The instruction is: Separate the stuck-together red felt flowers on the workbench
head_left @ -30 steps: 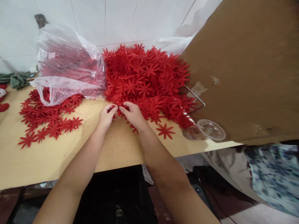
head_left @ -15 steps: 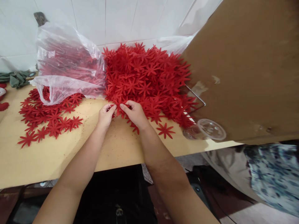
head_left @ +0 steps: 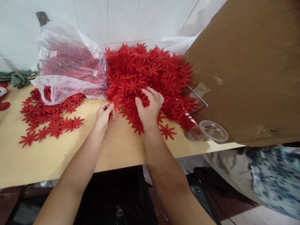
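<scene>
Your left hand [head_left: 103, 115] pinches a red flower [head_left: 116, 103] at the big heap's [head_left: 150, 70] near edge, your right hand [head_left: 150, 107] is open, empty-looking, and work seems unfinished, though whether the left pile [head_left: 55, 117] is done I cannot tell.

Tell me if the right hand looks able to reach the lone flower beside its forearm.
Likely yes: the right hand looks open and empty, and the lone flower lies uncovered on the table nearby.
</scene>
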A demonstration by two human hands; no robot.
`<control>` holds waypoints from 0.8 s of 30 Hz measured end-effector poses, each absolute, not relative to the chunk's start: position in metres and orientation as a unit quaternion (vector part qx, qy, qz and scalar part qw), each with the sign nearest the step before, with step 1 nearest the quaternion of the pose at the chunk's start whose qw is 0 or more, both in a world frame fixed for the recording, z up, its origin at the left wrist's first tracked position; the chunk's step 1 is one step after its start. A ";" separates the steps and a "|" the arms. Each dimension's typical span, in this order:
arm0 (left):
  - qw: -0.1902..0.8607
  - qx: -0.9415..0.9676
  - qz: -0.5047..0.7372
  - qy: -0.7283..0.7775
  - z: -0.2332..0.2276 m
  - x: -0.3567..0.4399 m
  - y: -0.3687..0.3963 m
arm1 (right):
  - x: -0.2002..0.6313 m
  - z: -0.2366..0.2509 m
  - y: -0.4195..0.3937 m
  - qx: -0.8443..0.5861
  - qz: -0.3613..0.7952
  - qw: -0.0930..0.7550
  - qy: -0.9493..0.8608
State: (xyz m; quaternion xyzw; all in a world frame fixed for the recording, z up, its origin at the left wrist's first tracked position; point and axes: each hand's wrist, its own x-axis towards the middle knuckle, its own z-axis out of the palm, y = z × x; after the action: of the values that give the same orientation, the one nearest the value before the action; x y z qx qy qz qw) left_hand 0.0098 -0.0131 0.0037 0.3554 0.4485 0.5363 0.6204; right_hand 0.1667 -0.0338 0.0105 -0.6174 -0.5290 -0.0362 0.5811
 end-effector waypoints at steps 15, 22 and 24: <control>0.680 0.383 0.493 0.383 0.000 0.017 -0.020 | 0.136 0.004 -0.032 -0.527 0.339 0.575 -0.525; 0.680 0.327 0.534 0.383 0.001 0.011 -0.015 | 0.176 -0.001 -0.027 -0.619 -0.009 0.635 -0.461; 0.672 0.343 0.532 0.385 -0.001 0.014 -0.016 | 0.176 0.004 -0.032 -0.623 -0.106 0.598 -0.492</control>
State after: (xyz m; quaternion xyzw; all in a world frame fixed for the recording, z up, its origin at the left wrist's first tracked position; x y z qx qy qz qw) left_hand 0.0136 -0.0156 -0.0010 0.3434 0.3849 0.5318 0.6717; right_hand 0.1764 -0.0316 0.0044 -0.6232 -0.4924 -0.1064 0.5982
